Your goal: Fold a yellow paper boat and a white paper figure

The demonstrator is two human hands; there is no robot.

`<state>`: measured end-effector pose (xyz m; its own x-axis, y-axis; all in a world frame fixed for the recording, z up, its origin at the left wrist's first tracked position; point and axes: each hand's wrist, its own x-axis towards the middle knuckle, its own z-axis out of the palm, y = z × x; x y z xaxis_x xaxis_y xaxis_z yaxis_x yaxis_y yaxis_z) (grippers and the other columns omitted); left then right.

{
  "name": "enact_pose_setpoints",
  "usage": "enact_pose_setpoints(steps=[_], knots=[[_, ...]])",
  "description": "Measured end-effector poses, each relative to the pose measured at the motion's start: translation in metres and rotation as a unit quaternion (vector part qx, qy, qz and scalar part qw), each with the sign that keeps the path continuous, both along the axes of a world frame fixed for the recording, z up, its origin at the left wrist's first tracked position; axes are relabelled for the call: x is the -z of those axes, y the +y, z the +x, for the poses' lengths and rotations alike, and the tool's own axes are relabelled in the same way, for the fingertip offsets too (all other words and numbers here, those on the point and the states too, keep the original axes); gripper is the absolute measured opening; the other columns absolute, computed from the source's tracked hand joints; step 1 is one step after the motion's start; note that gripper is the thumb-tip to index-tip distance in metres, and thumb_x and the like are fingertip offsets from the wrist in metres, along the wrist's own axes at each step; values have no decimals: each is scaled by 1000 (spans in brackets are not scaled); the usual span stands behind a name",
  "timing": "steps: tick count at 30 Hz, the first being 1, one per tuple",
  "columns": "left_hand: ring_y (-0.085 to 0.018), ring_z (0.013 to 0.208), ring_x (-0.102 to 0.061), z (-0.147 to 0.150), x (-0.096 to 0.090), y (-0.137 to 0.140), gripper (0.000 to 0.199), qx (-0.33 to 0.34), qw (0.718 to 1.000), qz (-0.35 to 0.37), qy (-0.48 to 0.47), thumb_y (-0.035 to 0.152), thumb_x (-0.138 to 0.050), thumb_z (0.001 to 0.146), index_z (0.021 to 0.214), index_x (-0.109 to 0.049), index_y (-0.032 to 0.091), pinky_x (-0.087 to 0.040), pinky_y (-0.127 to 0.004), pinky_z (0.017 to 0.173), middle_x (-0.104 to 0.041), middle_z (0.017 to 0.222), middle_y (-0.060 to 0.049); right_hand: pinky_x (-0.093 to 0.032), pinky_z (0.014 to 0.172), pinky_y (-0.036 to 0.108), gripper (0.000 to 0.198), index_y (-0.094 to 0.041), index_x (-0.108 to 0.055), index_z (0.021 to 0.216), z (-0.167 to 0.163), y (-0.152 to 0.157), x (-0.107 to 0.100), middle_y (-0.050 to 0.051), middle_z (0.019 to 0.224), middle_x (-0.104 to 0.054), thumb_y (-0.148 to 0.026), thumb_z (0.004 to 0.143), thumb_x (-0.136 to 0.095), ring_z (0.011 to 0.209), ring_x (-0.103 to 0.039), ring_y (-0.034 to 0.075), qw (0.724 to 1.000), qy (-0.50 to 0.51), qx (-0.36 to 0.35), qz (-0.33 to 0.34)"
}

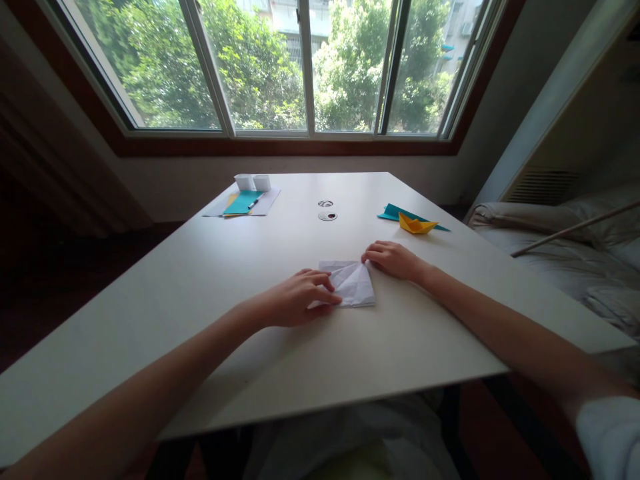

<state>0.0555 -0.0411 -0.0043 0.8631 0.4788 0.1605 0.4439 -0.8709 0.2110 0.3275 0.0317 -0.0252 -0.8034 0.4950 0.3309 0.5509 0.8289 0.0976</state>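
Observation:
A square of folded white paper (356, 288) with crease lines lies on the table in front of me. My left hand (303, 298) rests over its left side, fingers apart and lying on the sheet. At the far right corner of the paper, the fingers of my right hand (393, 259) are drawn together on its edge. The fingertips there are small, and the thumb is mostly hidden.
On the white table (200, 293), a yellow paper boat (417, 225) and a blue folded paper plane (393, 211) sit to the right. Blue sheets (243, 203), a pen (255, 201) and white paper boxes (261, 182) are at the far left. Two round discs (327, 216) lie mid-table.

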Motion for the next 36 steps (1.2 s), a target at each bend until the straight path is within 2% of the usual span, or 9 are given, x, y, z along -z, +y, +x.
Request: enact_pose_setpoints(steps=[6,12,15,18,21,24,29,32,36], knots=[[-18,86,-55,14,7,-6,33,-16,997,62,33,18,-39,89,114,-57,29,-41,-31,80,-58,101,-7,-46,81,35,27,-17,-62,96,-8,-23,-15,9,97,-62,-10,85,-39,92,-55,19,993,111,-3,-30],[-21,100,-50,27,20,-3,31,-86,994,61,14,21,-39,89,117,-51,23,-39,-34,86,-56,116,-7,-44,88,39,31,-17,-56,113,-36,-54,-7,10,111,-61,-22,90,-37,101,-55,22,993,33,4,-111],[-24,117,-41,27,24,3,41,-124,991,45,26,32,-40,88,127,-41,21,-32,-41,95,-49,129,-9,-39,95,44,39,-14,-49,124,-39,-54,4,12,128,-51,-27,91,-32,115,-47,25,991,1,44,-127],[-27,129,-27,22,27,14,61,-146,986,1,74,49,-35,87,139,-23,18,-21,-49,102,-30,143,-12,-28,102,49,48,-13,-32,136,-37,-51,9,11,141,-34,-31,92,-27,127,-33,26,980,-40,79,-177],[-28,134,-15,19,29,28,80,-154,979,-51,126,66,-28,81,142,-7,18,-12,-53,104,-12,148,-12,-15,106,54,55,-14,-14,142,-35,-50,5,9,147,-16,-34,91,-23,135,-16,26,962,-85,103,-240],[-29,136,-6,18,30,37,88,-159,973,-65,153,73,-27,75,142,-1,21,-5,-56,104,-4,149,-8,-8,107,54,62,-14,-5,142,-36,-49,1,8,148,-7,-41,90,-24,136,-7,25,951,-106,110,-267],[-32,135,1,16,27,38,94,-177,970,-57,156,78,-32,68,142,-3,27,-3,-59,103,-5,149,-4,-4,107,54,78,-17,-3,143,-34,-46,2,7,149,-6,-63,83,-24,136,-3,29,952,-99,101,-270],[-32,135,-4,14,26,36,86,-185,972,-30,142,76,-30,72,141,-11,28,-5,-60,102,-10,149,-6,-3,105,57,77,-26,-5,142,-29,-43,3,5,149,-6,-67,81,-24,135,-4,31,954,-93,109,-262],[-31,133,-15,11,22,32,57,-213,970,47,109,61,-22,86,126,-44,28,-15,-59,100,-27,144,-8,-6,103,61,72,-33,-15,140,-19,-39,0,6,150,-5,-68,79,-31,135,-6,33,961,-80,135,-227]])
